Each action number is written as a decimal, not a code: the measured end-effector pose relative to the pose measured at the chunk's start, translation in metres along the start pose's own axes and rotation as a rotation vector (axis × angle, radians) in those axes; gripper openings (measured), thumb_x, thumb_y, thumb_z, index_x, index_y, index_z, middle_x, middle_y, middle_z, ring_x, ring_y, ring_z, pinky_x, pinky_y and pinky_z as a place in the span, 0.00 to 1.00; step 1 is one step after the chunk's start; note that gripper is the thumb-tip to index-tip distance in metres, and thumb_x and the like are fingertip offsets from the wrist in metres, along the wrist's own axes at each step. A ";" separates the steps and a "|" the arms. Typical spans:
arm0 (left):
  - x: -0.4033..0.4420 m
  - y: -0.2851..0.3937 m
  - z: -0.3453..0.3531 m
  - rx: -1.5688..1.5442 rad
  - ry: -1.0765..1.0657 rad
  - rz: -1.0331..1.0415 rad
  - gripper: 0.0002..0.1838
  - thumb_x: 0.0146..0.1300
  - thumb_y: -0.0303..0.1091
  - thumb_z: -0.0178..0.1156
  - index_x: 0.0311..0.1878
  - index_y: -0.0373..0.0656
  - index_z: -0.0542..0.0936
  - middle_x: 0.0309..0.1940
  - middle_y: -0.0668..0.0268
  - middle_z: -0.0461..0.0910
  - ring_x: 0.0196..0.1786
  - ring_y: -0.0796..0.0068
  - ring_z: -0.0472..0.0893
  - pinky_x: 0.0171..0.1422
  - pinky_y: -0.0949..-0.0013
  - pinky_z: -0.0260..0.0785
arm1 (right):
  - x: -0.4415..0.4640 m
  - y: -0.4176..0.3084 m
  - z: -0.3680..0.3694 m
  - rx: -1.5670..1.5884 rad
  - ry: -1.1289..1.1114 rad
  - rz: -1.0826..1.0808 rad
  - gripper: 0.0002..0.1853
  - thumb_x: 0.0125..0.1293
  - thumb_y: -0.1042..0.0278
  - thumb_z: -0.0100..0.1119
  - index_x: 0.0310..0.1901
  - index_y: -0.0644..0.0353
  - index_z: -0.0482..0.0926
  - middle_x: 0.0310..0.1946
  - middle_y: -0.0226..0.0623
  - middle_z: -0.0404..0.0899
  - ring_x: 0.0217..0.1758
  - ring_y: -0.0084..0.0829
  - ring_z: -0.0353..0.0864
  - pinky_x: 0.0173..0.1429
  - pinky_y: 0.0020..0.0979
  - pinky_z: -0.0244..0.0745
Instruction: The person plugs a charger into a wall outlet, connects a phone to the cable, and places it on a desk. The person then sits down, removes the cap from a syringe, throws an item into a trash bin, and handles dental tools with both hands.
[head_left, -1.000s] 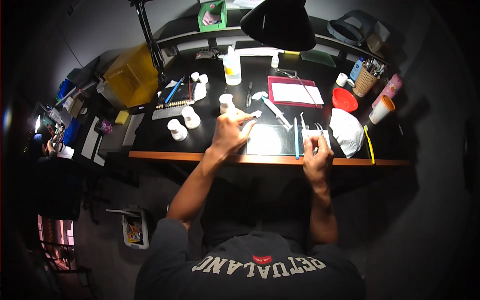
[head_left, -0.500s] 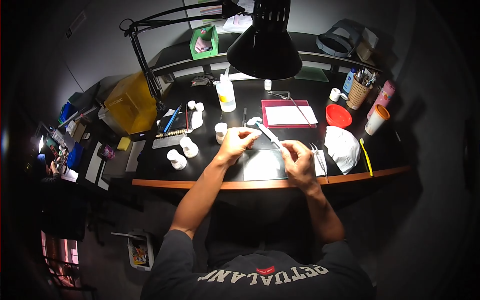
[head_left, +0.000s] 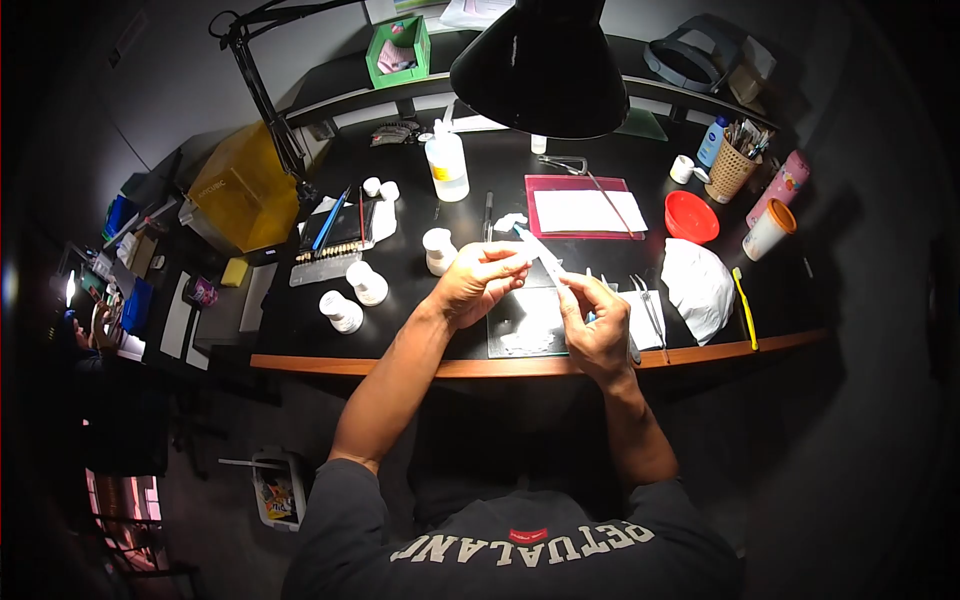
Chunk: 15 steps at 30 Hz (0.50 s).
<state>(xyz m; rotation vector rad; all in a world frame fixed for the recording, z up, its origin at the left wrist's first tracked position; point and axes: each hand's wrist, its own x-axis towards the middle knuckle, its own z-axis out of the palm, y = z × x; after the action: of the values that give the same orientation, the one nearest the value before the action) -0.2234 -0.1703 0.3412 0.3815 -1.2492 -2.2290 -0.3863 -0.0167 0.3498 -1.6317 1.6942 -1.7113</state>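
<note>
In my right hand (head_left: 597,322) is a slim white syringe (head_left: 543,255) with a blue tip, pointing up and away from me to the left. My left hand (head_left: 482,283) is closed in a pinch close beside the syringe's barrel; whatever its fingertips hold is too small to make out. Beneath both hands lies a glass slab (head_left: 505,343) with white smears on it. Just beyond the syringe tip is a crumpled white scrap (head_left: 511,221). A white bottle (head_left: 438,252) stands right behind my left hand, and tweezers (head_left: 650,312) rest on a white sheet right of my right hand.
A black lamp (head_left: 535,75) hangs over the desk. Two white bottles (head_left: 367,284) stand at left. Right lie a red bowl (head_left: 690,218), a white cloth (head_left: 697,290) and a yellow toothbrush (head_left: 745,308). A pink tray (head_left: 533,208) and squeeze bottle (head_left: 447,165) stand farther back.
My left fingers have come closer to the syringe barrel, which stays in my right hand. The white smears on the slab show more plainly. The whole view has shifted slightly.
</note>
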 end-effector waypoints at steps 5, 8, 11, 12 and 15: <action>-0.001 -0.003 0.003 0.019 0.015 0.041 0.15 0.69 0.29 0.69 0.56 0.33 0.84 0.43 0.66 0.84 0.45 0.78 0.82 0.54 0.73 0.74 | -0.001 0.002 -0.001 -0.006 0.011 -0.039 0.10 0.65 0.80 0.63 0.48 0.69 0.86 0.36 0.46 0.87 0.33 0.32 0.87 0.40 0.30 0.78; 0.002 -0.008 -0.001 0.114 0.000 0.122 0.13 0.68 0.28 0.69 0.53 0.33 0.85 0.42 0.65 0.86 0.44 0.77 0.82 0.54 0.72 0.75 | -0.002 -0.009 -0.003 -0.021 -0.009 -0.019 0.10 0.65 0.80 0.63 0.47 0.69 0.86 0.33 0.44 0.85 0.31 0.31 0.85 0.37 0.31 0.76; 0.003 -0.010 0.002 0.154 0.028 0.168 0.12 0.68 0.28 0.71 0.51 0.33 0.86 0.40 0.64 0.87 0.43 0.78 0.82 0.53 0.72 0.75 | -0.003 -0.013 -0.001 -0.058 -0.010 -0.024 0.10 0.63 0.80 0.64 0.46 0.69 0.86 0.29 0.43 0.83 0.29 0.32 0.83 0.35 0.33 0.75; 0.003 -0.010 0.003 0.199 0.035 0.185 0.12 0.68 0.28 0.71 0.51 0.33 0.87 0.40 0.65 0.87 0.43 0.79 0.82 0.53 0.73 0.75 | -0.004 -0.013 -0.001 -0.075 -0.005 -0.033 0.10 0.63 0.80 0.64 0.46 0.68 0.86 0.28 0.42 0.82 0.28 0.33 0.82 0.34 0.34 0.74; 0.003 -0.009 0.005 0.321 0.060 0.225 0.11 0.67 0.29 0.71 0.50 0.34 0.87 0.39 0.65 0.87 0.42 0.80 0.82 0.51 0.74 0.74 | -0.005 -0.001 0.003 -0.136 0.047 -0.187 0.10 0.61 0.79 0.65 0.45 0.68 0.86 0.27 0.42 0.81 0.27 0.37 0.82 0.34 0.35 0.75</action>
<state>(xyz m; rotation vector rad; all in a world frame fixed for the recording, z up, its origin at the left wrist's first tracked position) -0.2309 -0.1648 0.3356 0.4026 -1.5395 -1.8206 -0.3818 -0.0138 0.3469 -1.8785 1.7636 -1.7641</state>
